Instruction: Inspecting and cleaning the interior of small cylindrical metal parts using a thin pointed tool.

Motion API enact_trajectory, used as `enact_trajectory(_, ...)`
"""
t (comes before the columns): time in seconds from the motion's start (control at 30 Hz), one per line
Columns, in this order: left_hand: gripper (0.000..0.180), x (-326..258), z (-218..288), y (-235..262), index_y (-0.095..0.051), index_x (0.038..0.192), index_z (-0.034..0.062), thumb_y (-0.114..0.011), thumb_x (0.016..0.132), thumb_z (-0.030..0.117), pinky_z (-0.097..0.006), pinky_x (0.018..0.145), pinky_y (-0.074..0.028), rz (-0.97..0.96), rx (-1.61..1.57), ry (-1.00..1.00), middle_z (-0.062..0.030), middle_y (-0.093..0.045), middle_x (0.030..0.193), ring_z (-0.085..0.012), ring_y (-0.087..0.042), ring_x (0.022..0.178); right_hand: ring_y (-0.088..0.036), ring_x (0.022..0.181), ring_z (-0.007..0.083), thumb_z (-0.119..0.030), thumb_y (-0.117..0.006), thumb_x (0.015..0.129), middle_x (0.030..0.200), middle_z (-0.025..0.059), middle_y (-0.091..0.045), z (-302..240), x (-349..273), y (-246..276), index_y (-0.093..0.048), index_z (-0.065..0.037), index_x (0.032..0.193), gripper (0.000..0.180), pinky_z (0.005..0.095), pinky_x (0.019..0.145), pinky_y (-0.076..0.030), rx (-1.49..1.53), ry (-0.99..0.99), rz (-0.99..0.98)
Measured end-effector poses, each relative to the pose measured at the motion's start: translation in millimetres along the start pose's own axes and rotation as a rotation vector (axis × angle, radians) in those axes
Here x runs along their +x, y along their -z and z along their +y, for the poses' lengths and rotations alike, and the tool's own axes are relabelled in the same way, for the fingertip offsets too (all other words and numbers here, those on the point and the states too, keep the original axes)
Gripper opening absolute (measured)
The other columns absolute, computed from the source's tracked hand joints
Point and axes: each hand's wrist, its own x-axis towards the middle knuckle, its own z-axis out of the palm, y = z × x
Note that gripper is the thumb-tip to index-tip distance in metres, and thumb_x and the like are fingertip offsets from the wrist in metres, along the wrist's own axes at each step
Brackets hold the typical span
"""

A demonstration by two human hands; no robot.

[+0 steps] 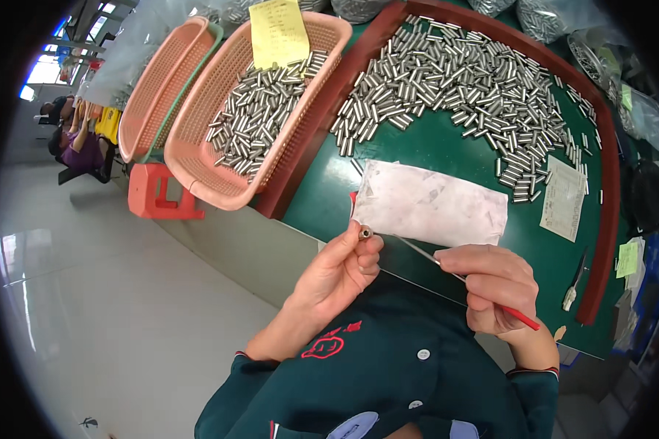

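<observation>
Between the thumb and fingers of my left hand [335,268] is a small metal sleeve [365,233], its round hole facing up toward me. My right hand [493,284] grips a thin metal rod with a red handle [520,317]. The rod slants left, its far end close to the sleeve; whether it touches the sleeve I cannot tell. Just beyond both hands a stained white cloth [432,201] lies on the green tabletop [318,197]. A large pile of short shiny metal pins [447,80] spreads behind the cloth.
A pink basket [187,164] left of the brown table rim [300,157] holds more metal pins and a yellow note [280,33]. Another pink basket [150,88] and a red stool [157,192] stand farther left. A paper slip [564,197] and a slender tool [575,282] lie at right.
</observation>
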Motion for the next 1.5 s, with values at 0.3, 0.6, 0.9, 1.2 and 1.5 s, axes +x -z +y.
enact_trajectory(0.3, 0.019, -2, 4, 16, -0.055, 0.09, 0.0069, -0.048, 0.094, 0.024, -0.022, 0.061, -0.044, 0.026, -0.036, -0.098, -0.0038, -0.056, 0.083, -0.0094, -0.05, 0.067, -0.066, 0.074, 0.03, -0.009, -0.056, 0.086, 0.09, 0.0184, -0.064, 8, 21, -31, -0.051, -0.003, 0.094, 0.011, 0.0322, 0.057, -0.053, 0.016, -0.014, -0.14)
enact_trajectory(0.6, 0.021, 7, 8, 16, -0.053, 0.089, 0.006, -0.047, 0.094, 0.025, -0.021, 0.061, -0.043, 0.024, 0.007, -0.082, -0.002, -0.056, 0.08, -0.0084, -0.051, 0.067, -0.065, 0.072, 0.0278, -0.002, -0.059, 0.081, 0.089, 0.0182, -0.065, 11, 31, -33, -0.055, -0.001, 0.091, 0.011, 0.0305, 0.058, -0.052, -0.047, -0.01, -0.177)
enact_trajectory(0.9, 0.021, 11, 10, 17, -0.054, 0.092, 0.0067, -0.048, 0.094, 0.027, -0.022, 0.063, -0.045, -0.026, 0.094, -0.07, -0.0025, -0.059, 0.082, -0.008, -0.054, 0.069, -0.064, 0.067, 0.0261, 0.007, -0.067, 0.066, 0.082, 0.0162, -0.064, 20, 37, -35, -0.056, 0.002, 0.088, 0.025, 0.029, 0.055, -0.052, 0.014, -0.077, -0.085)
enact_trajectory(1.2, 0.021, 14, 10, 2, -0.054, 0.09, 0.0071, -0.048, 0.094, 0.028, -0.021, 0.062, -0.043, 0.075, 0.185, -0.099, -0.0019, -0.056, 0.081, -0.0076, -0.051, 0.067, -0.065, 0.071, 0.0269, 0.005, -0.068, 0.065, 0.083, 0.0142, -0.064, 18, 37, -22, -0.058, 0.001, 0.081, 0.019, 0.0298, 0.059, -0.053, -0.101, -0.009, -0.123)
enact_trajectory(1.5, 0.021, 14, 10, 0, -0.052, 0.088, 0.0069, -0.046, 0.095, 0.025, -0.021, 0.059, -0.04, 0.112, 0.052, -0.025, -0.0015, -0.05, 0.08, -0.0074, -0.044, 0.064, -0.065, 0.067, 0.0243, 0.005, -0.068, 0.067, 0.085, 0.0154, -0.065, 17, 30, -16, -0.057, 0.0, 0.087, 0.024, 0.0285, 0.053, -0.052, -0.091, -0.041, -0.013)
